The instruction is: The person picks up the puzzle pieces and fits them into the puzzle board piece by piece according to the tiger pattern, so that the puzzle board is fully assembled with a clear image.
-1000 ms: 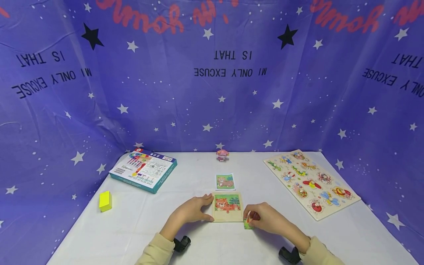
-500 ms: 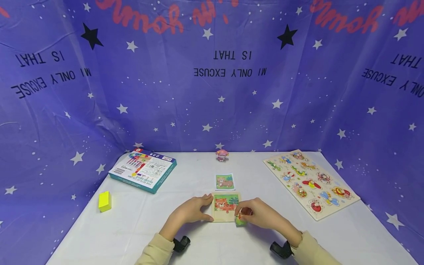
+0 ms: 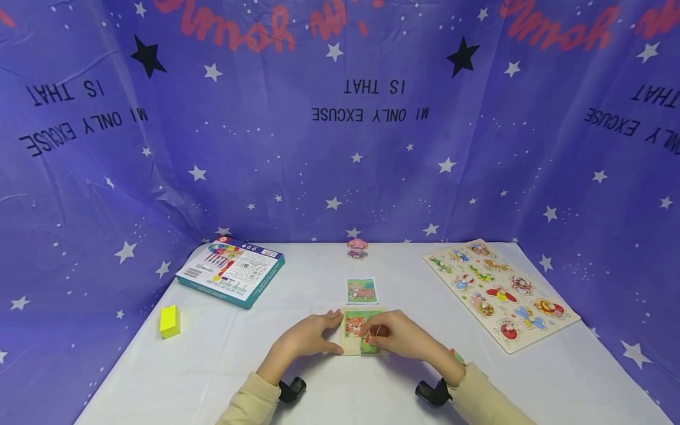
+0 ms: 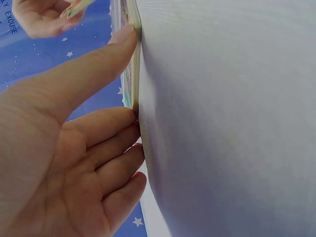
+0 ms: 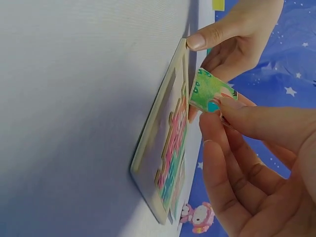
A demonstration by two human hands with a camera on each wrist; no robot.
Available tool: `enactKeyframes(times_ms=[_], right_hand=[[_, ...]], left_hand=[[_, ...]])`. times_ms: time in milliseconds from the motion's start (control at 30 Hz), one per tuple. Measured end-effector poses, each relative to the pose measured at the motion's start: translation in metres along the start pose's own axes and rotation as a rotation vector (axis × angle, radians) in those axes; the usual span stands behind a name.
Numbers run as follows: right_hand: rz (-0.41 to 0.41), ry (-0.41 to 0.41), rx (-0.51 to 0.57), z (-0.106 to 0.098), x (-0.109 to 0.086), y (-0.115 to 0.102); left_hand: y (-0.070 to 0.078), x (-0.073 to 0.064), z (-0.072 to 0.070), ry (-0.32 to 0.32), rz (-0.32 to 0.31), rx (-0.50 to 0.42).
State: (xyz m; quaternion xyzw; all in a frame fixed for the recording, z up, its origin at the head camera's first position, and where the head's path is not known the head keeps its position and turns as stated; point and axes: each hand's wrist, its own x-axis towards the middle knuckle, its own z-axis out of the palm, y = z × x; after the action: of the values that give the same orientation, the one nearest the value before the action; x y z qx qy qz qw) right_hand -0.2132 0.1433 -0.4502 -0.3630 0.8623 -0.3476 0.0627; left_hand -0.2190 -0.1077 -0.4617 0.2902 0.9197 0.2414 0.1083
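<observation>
A square wooden puzzle board [image 3: 352,346] lies mid-table, its upper part filled with pieces of an orange tiger on green. My left hand [image 3: 310,335] touches the board's left edge with thumb and fairly straight fingers; the left wrist view shows the thumb [image 4: 101,64] against the rim. My right hand [image 3: 404,335] pinches a green puzzle piece [image 5: 210,90] between thumb and fingers. In the right wrist view that piece is tilted and held above the board, apart from it. Part of its picture is covered by my fingertips.
Behind the board lies a picture card [image 3: 361,291], with a pink figurine [image 3: 357,248] farther back. A teal-edged box [image 3: 230,273] and yellow block [image 3: 169,321] stand left. An insect peg board [image 3: 499,295] lies right. Something red-green [image 3: 457,355] shows behind my right wrist.
My right hand has moved left with the puzzle piece, from beside the board's right edge to over its lower right part. My left hand has stayed at the left edge.
</observation>
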Motion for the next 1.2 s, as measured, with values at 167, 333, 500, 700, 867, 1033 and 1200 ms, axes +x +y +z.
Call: enactKeyframes(times_ms=[167,333,500,700,867,1033,1200], right_hand=[[-0.013,0.011,-0.003,0.005,0.009,-0.001],[-0.046,0.011,0.0,0.01,0.019,-0.001],[-0.047,0.006,0.005,0.017,0.025,0.003],[-0.037,-0.004,0.014,0.022,0.031,0.006],[-0.009,0.013,0.056,0.023,0.032,0.006],[-0.052,0.045,0.036,0.025,0.033,0.007],[-0.001,0.036,0.001,0.025,0.034,0.006]], left_hand=[[-0.001,0.001,0.0,0.002,0.006,0.005],[-0.001,0.0,0.0,0.0,0.005,0.005],[0.0,0.0,-0.001,-0.003,0.002,0.008],[-0.001,-0.001,0.0,0.005,0.028,0.013],[-0.001,0.0,0.0,0.004,0.01,0.011],[0.0,-0.001,-0.001,0.007,0.006,0.011],[0.001,-0.001,-0.001,0.0,0.004,0.005]])
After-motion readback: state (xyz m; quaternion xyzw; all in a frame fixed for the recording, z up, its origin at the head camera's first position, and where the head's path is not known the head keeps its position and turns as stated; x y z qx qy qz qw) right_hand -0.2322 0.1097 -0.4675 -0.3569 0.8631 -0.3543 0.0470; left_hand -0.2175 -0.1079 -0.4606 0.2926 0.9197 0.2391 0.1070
